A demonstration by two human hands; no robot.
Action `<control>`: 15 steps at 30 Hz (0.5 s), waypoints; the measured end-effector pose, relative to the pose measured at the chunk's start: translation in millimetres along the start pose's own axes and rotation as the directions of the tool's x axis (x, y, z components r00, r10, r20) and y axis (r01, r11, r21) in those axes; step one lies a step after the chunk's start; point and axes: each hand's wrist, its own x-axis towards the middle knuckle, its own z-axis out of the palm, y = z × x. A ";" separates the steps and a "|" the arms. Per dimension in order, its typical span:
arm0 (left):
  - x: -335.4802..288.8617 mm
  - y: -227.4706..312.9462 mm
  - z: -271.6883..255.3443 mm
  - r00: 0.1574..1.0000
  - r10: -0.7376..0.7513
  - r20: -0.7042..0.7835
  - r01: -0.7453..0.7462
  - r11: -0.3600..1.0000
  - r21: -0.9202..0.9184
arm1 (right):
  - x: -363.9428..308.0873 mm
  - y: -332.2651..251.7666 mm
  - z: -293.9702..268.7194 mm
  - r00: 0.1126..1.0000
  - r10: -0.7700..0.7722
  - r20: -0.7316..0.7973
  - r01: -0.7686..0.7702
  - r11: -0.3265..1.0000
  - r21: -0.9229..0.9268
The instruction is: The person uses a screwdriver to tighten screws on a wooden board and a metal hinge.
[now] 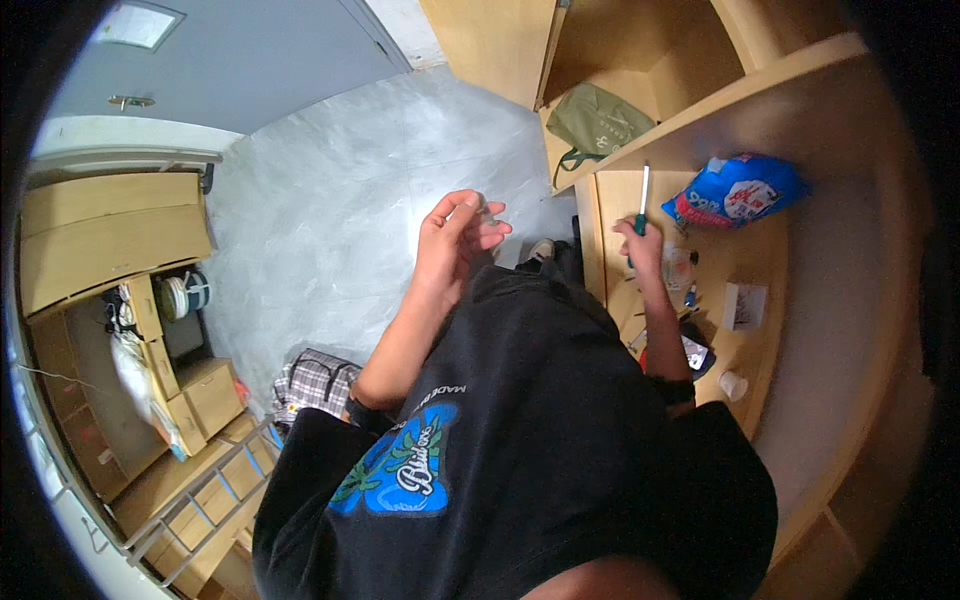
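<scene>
Right hand (646,248) over desk (615,205), fingers closed around the handle of a green-handled screwdriver (644,192), shaft pointing away from the person. Blue bag (745,190) just right of it; white cup (733,385) on the desk, nearer the body. Left hand (458,238) above grey floor (330,190), fingers half curled; can't tell if they pinch anything small.

The left hand (460,240) is lifted well apart from the right hand (642,247), its fingers (490,240) loosely bent, while the right one curls into a grip, each forearm (405,345) stretching back behind its hand
</scene>
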 end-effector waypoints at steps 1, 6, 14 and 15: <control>1.7 3.8 3.0 1.000 0.005 0.009 -0.005 1.000 -0.017 | -16.8 -22.9 10.0 0.993 -0.073 0.094 0.068 0.996 0.054; 16.1 20.5 11.9 0.997 0.066 0.033 -0.066 0.998 -0.012 | -107.2 -152.4 71.7 0.889 -0.261 0.377 0.186 0.957 0.224; 27.9 47.5 10.0 0.985 0.116 0.131 -0.113 0.993 -0.028 | -77.7 -131.1 91.6 0.843 -0.446 0.303 0.487 0.871 -0.072; 26.5 50.8 8.9 0.984 0.114 0.137 -0.113 0.993 -0.015 | -58.0 -98.3 81.0 0.852 -0.468 0.236 0.516 0.826 -0.227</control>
